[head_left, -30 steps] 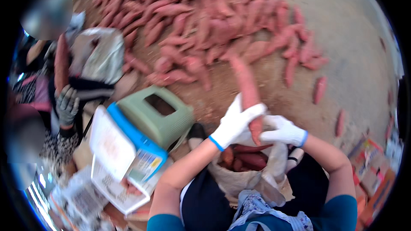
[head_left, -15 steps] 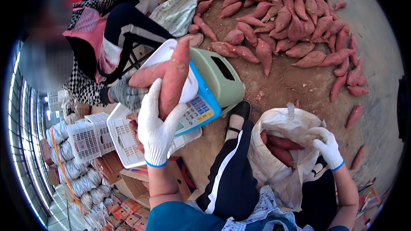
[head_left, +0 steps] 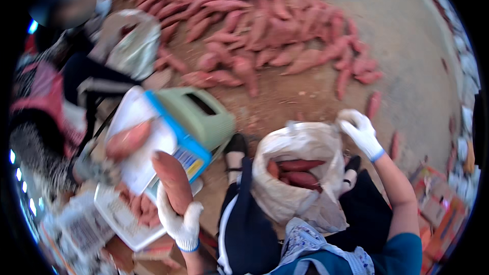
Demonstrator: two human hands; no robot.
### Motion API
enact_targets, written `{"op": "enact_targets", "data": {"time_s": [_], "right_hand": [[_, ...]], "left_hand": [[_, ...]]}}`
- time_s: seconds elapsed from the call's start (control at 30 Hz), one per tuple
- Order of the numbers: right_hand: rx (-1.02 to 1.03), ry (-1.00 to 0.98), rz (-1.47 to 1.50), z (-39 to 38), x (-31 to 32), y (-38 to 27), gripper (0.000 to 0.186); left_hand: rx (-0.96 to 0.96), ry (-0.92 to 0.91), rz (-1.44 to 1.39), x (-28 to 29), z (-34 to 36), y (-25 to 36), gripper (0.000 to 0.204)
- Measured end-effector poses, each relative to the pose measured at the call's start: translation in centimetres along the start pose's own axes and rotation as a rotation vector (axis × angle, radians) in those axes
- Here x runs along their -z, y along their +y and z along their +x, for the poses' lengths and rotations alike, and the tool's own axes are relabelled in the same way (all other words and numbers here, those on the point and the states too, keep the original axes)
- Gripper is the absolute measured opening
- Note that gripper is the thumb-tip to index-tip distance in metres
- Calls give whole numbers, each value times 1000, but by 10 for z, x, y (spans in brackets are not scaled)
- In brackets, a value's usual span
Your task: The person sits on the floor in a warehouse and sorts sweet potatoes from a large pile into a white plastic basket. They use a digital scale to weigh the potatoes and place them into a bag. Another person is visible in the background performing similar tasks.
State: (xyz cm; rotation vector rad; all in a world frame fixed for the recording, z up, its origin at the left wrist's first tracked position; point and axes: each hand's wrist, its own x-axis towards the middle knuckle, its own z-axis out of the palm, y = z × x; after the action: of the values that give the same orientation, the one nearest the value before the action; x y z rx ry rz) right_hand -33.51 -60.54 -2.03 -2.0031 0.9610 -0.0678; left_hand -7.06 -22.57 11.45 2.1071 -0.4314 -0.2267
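My left hand (head_left: 179, 220), in a white knit glove, is closed round a sweet potato (head_left: 174, 182) held upright just in front of the scale. With curled fingers, my right hand (head_left: 359, 132), gloved the same way, grips the rim of a white woven sack (head_left: 270, 193) between my legs. Several sweet potatoes (head_left: 301, 180) lie inside that sack. On the white pan of the blue scale (head_left: 196, 160) rests another sweet potato (head_left: 128, 140). A co-worker's grey-gloved hand (head_left: 97, 167) is beside the pan, blurred by motion.
A green plastic stool (head_left: 193, 119) supports the scale. Beyond it spreads a large heap of sweet potatoes (head_left: 270, 25) on the floor. A white crate (head_left: 119, 219) with sweet potatoes sits left of my left hand. Another open sack (head_left: 135, 46) stands by the co-worker; cartons (head_left: 438, 209) lie at right.
My left hand has moved back from over the scale with one sweet potato; the other one now lies on the pan. The view has swung right. My right hand stays at the sack's rim.
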Motion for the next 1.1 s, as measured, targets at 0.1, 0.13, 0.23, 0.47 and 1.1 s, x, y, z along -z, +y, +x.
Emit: {"op": "enact_targets", "data": {"time_s": [0.1,0.13,0.23,0.47,1.1], "right_hand": [[-169,287,159,42,19,59,33],[-301,343,195,53,26,88,39],[-523,375,25,73,30,133,46],[-465,275,-180,142,-46,124,59],[143,-654,114,-2,22,-95,53]], "left_hand": [[-98,-235,182,-30,-6,-7,83],[-127,-319,225,-41,-1,0,85],[-280,-365,229,-53,13,3,82],[-442,-557,297,-53,37,15,73],[-537,-211,287,-15,13,26,74]]}}
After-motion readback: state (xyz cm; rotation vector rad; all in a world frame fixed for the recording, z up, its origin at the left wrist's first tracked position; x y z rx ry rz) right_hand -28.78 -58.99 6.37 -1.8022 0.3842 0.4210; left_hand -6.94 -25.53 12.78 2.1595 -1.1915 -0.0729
